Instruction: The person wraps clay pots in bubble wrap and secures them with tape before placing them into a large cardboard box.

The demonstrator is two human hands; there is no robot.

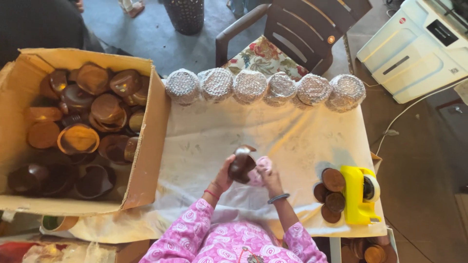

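At centre frame I see my left hand [224,176] gripping a dark brown bowl [241,164] — my right hand [269,179] presses a pink cloth [260,170] against it. Right: brown lids [333,180], yellow tape dispenser [358,195]. Left — a cardboard box [146,165] of bowls.

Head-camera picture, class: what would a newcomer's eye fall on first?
A row of six round foil-wrapped bundles lines the far edge of the white cloth-covered table. At left, an open cardboard box brims with glossy brown wooden bowls. At centre, the left hand holds one dark brown bowl.
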